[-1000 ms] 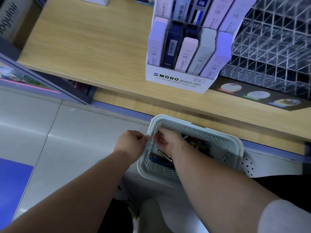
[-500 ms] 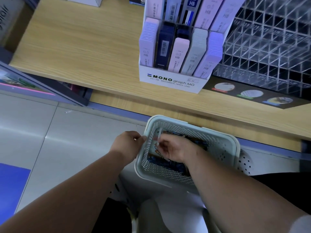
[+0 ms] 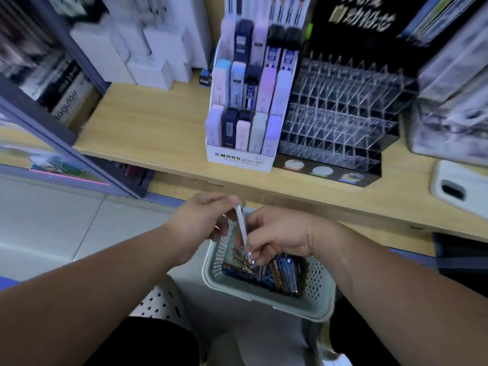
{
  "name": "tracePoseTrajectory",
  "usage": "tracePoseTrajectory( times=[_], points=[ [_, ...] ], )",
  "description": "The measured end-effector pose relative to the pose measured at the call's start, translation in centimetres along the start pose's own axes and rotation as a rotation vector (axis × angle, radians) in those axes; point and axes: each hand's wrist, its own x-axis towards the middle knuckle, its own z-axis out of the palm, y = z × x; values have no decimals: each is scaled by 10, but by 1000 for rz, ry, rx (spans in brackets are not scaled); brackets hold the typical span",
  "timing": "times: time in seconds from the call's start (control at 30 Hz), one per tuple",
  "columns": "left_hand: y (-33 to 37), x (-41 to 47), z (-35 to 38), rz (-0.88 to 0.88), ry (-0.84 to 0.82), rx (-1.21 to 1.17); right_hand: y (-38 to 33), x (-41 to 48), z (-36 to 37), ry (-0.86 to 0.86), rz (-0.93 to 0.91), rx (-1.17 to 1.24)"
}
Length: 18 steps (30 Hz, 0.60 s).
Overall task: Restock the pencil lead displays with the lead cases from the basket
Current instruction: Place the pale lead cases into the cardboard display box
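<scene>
A pale tiled floor (image 3: 52, 233) and a long wooden shelf (image 3: 148, 128) along a shop aisle are seen from above. Nearest the camera, a light perforated basket (image 3: 264, 299) is seen below the shelf edge, and dark blue and brown lead cases (image 3: 282, 270) are piled in it. Above the basket's left rim a slim white lead case (image 3: 241, 225) is held nearly upright between both hands. Its upper end is pinched by the left hand (image 3: 195, 223), whose forearm is stretched in from the lower left. Its lower end is gripped by the curled fingertips of the right hand (image 3: 280, 233), whose wrist is bent over the basket. Further back, on the shelf, a white tiered display box (image 3: 239, 159) marked "MONO graph MG" is stocked with rows of upright cases in lilac, pale blue, pink and navy; "HB" can be read on several of them. Just to its right a clear acrylic rack (image 3: 338, 109) of small slots is set on a black base. Behind, white boxes (image 3: 148, 56) are stacked to the left, and a black sign (image 3: 361, 19) carries lettering too blurred to be read
</scene>
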Motion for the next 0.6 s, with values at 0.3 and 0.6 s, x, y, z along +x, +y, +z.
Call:
tracePoseTrajectory(
  times=[0.3, 0.6],
  points=[
    [82, -43, 29, 233, -18, -76, -53, -84, 15, 439, -225, -397],
    [106, -22, 58, 455, 23, -30, -66, -106, 1, 765, -486, -283]
  ],
)
